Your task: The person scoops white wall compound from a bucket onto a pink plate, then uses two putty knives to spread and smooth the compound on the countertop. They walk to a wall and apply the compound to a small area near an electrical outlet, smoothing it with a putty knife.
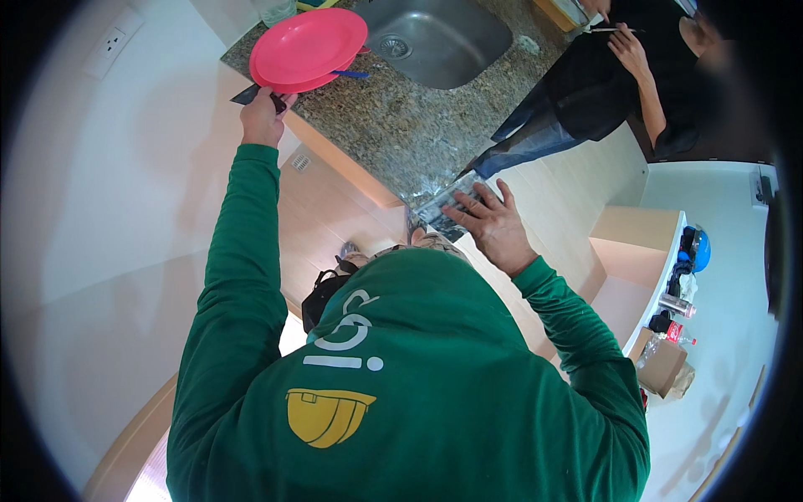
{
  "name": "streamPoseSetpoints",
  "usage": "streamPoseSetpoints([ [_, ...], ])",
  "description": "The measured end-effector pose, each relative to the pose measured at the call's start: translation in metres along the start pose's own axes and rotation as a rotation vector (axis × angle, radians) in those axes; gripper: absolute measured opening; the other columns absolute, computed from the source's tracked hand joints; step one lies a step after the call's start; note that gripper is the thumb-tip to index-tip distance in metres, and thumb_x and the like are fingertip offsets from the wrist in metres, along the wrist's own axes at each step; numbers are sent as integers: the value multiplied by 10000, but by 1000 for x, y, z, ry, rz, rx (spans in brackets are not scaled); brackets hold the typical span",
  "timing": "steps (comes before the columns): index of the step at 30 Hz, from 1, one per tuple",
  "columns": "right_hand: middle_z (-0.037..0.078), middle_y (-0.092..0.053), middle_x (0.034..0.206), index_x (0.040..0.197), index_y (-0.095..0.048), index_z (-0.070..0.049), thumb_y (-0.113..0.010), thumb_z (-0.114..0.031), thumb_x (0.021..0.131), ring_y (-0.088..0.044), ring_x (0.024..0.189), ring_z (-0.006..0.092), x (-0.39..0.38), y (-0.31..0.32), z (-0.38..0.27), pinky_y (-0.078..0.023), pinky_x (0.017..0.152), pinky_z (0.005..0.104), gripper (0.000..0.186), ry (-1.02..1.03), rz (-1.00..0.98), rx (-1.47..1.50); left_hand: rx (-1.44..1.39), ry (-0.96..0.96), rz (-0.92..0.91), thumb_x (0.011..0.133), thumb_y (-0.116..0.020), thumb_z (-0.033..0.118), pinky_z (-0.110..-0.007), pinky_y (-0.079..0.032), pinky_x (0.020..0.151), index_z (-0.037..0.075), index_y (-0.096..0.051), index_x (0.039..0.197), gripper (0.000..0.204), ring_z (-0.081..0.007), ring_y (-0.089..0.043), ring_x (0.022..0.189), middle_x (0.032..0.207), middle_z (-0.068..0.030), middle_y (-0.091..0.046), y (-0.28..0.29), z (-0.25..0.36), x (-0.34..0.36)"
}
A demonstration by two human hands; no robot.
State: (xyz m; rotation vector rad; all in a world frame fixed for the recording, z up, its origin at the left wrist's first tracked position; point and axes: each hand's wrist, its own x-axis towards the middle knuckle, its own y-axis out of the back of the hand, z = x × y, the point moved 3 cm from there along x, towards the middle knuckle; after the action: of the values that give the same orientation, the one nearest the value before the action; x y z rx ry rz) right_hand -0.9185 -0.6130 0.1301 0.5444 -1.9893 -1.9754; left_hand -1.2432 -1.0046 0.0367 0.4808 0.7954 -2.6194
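While the left hand (pixel 263 117) is closing its fingers around a dark flat-handled utensil (pixel 248 94) just under the round pink plastic plate (pixel 308 48) on the speckled granite counter (pixel 401 125), the right hand (pixel 493 222) is pressing open, spread fingers on the counter's near corner. Seemingly, the utensil is being slid out; that is calling for a steady pull without tipping the plate.

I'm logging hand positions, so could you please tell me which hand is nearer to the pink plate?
Left. The left hand is at the near rim of the pink plate, gripping a dark object. The right hand rests flat at the granite counter corner, well away.
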Motion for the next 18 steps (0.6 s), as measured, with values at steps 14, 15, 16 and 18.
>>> streamPoseSetpoints([
  [14, 104, -698, 1287, 1366, -720, -180, -613, -120, 943, -682, 1168, 325, 35, 3, -40, -544, 972, 491, 440, -50, 55, -48, -27, 63, 224, 1106, -607, 245, -479, -656, 874, 11, -585, 1173, 245, -315, -659, 965, 1078, -146, -611, 178, -73, -92],
  [15, 106, -696, 1254, 1384, -696, -189, -616, -153, 957, -682, 1154, 333, 39, 0, -35, -541, 965, 518, 436, -50, 111, -1, -11, 58, 271, 1102, -612, 246, -477, -655, 876, 20, -588, 1164, 235, -309, -658, 966, 1078, -139, -615, 198, -82, -103],
  [16, 109, -695, 1222, 1401, -673, -197, -619, -185, 970, -682, 1140, 342, 50, -5, -24, -538, 958, 545, 435, -38, 80, 43, -15, 89, 298, 1098, -617, 245, -480, -655, 875, 24, -586, 1158, 231, -310, -662, 961, 1078, -137, -619, 216, -92, -114],
  [18, 105, -715, 1153, 1351, -687, -195, -589, -173, 984, -714, 1053, 325, 103, -12, 21, -564, 861, 530, 380, -89, 121, -112, -36, 162, 406, 1091, -625, 243, -484, -655, 873, 30, -583, 1148, 224, -311, -671, 949, 1077, -133, -628, 246, -107, -135],
])
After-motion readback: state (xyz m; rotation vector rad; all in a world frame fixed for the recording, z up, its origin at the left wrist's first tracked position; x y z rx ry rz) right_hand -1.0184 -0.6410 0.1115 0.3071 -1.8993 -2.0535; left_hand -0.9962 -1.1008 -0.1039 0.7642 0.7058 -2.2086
